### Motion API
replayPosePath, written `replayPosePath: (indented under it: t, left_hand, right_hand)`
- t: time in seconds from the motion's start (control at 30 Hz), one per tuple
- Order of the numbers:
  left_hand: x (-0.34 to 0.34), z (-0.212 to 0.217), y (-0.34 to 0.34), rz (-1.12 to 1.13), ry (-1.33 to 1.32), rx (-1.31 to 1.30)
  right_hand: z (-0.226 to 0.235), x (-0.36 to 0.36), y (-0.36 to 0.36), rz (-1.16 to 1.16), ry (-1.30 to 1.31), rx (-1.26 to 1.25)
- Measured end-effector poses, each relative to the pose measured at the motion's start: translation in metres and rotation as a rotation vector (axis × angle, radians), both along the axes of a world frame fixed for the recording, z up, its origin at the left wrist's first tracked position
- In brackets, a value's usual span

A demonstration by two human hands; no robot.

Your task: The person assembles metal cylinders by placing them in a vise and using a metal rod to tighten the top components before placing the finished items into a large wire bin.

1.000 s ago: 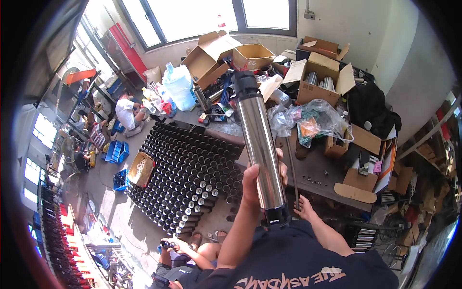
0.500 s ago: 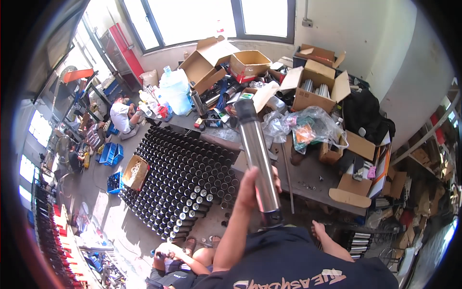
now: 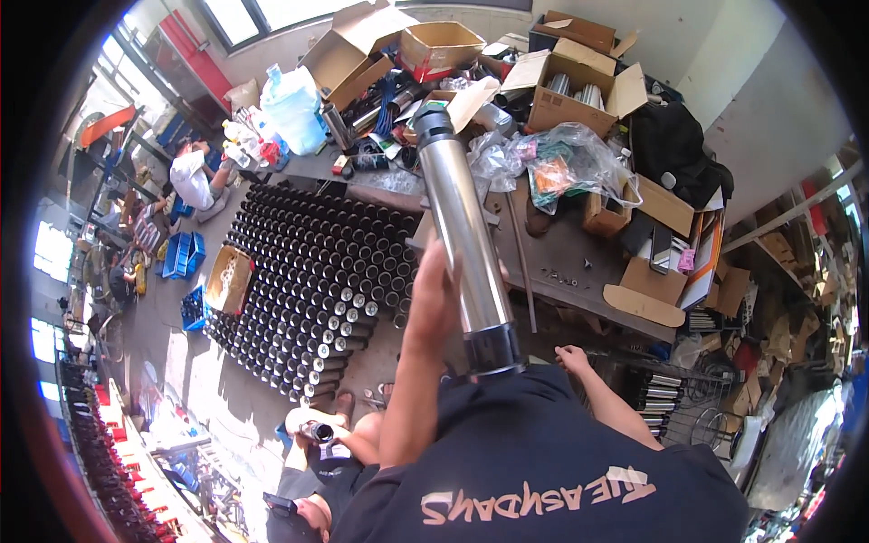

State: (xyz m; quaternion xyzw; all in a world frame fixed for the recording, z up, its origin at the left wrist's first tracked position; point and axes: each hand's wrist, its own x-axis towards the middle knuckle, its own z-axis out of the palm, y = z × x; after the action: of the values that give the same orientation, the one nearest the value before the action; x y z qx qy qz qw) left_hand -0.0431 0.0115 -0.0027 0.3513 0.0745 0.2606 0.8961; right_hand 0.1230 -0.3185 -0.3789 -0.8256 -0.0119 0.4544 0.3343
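Left hand [image 3: 433, 294]'s wrapped round a shiny steel cylinder [image 3: 463, 231], right hand [image 3: 572, 359]'s loosely open off to its right, cluttered workbench [image 3: 566, 253] ahead, tons of black tubes [image 3: 299, 271] on the workshop floor [image 3: 154, 321].

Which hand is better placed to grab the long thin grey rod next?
Probably the right hand: it looks empty and sits nearer the rod, while the left hand grips the shiny silver cylinder with black ends.
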Motion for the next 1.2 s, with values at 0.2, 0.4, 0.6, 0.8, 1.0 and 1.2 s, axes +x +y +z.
replayPosePath:
  t: [0.2,0.4,0.6,0.8,1.0,1.2]
  left_hand:
    - [0.005,-0.042,0.013,-0.082,-0.008,-0.374]
    - [0.004,-0.061,0.009,-0.068,0.067,-0.501]
    - [0.012,-0.054,0.007,-0.095,-0.161,-0.661]
    - [0.019,-0.043,-0.003,-0.139,-0.258,-0.773]
    - [0.022,-0.043,-0.009,-0.162,-0.311,-0.875]
    - [0.022,-0.037,-0.001,-0.212,-0.104,-0.742]
  right_hand:
    - [-0.023,0.007,-0.021,0.195,-0.129,-0.062]
    - [-0.012,0.006,-0.045,0.128,-0.069,-0.236]
    - [0.004,-0.01,-0.036,0.134,-0.06,-0.273]
    - [-0.007,-0.022,-0.028,0.205,-0.205,-0.21]
    - [-0.002,-0.02,-0.02,0.154,-0.212,-0.145]
    - [-0.006,-0.013,-0.034,0.077,-0.113,-0.182]
